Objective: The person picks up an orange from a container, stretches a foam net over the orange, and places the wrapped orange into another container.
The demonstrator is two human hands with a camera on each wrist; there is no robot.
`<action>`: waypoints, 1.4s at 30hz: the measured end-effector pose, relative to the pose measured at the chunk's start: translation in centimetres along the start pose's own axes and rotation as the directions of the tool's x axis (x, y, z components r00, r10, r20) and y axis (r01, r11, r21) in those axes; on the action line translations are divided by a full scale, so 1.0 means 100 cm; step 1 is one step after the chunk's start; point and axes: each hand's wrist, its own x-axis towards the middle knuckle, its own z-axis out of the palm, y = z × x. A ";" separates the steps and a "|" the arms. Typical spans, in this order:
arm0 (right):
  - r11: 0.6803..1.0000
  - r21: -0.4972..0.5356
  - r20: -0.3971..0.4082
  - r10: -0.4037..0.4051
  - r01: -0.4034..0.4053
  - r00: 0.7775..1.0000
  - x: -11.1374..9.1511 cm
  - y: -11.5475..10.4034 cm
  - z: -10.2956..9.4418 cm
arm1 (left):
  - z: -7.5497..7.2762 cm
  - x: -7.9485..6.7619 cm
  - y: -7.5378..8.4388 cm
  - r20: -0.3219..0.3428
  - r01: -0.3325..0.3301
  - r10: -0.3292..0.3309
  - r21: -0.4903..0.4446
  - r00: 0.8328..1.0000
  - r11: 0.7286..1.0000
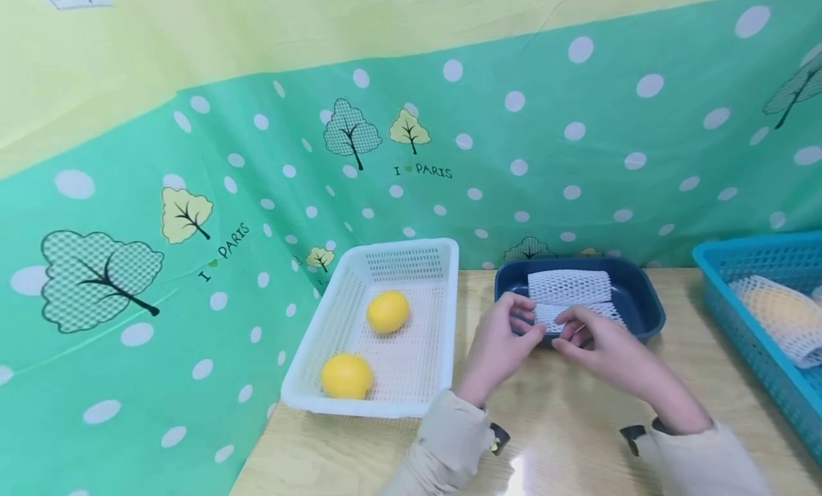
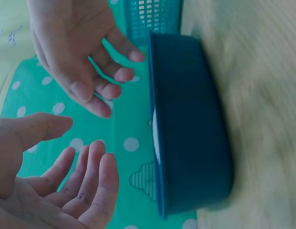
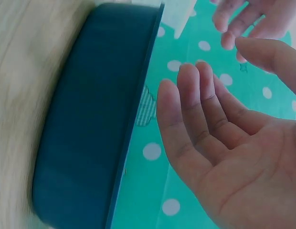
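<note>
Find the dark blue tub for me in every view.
Head: the dark blue tub sits right of centre, slightly below mid-height.
Left wrist: the tub, side-on, just right of centre.
Right wrist: the tub, side-on, in the left half.
Shared landmark: the white-dotted green cloth behind it.

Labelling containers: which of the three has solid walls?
The middle one, the dark-blue tub holding white foam nets: its side is unbroken; the white basket and turquoise basket are perforated.
</note>
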 end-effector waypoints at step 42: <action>0.877 0.453 0.070 0.144 -0.160 0.987 0.046 -0.062 0.101 | -0.124 0.036 -0.012 -0.222 0.073 -0.020 0.237 0.975 0.969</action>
